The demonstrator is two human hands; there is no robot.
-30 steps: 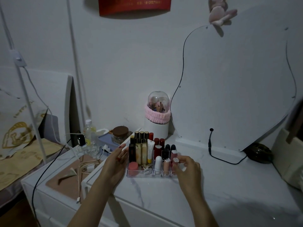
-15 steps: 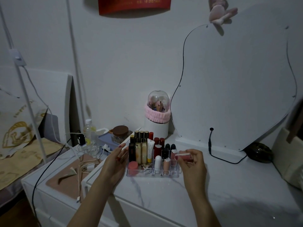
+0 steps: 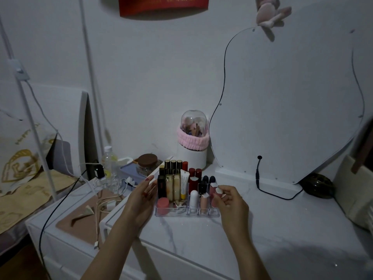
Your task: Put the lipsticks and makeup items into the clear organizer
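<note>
The right hand (image 3: 230, 201) pinches a pink lip tube (image 3: 214, 194) by its upper end, fingers curled round it, at the near right corner of the clear organizer (image 3: 186, 213). The tube stands roughly upright and appears to be entering the rightmost front slot; whether it has seated cannot be told. The left hand (image 3: 141, 199) lies flat against the organizer's left wall, fingers straight and together, evidently bracing the tray against sliding. The organizer sits on the white marble-patterned dresser top (image 3: 262, 229), already holding rows of lipsticks and bottles, taller ones at the far side. No loose makeup is visible on the dresser, so the task looks nearly complete. Farther off stand a domed brush holder (image 3: 192, 144) and a curved mirror (image 3: 292, 102).
</note>
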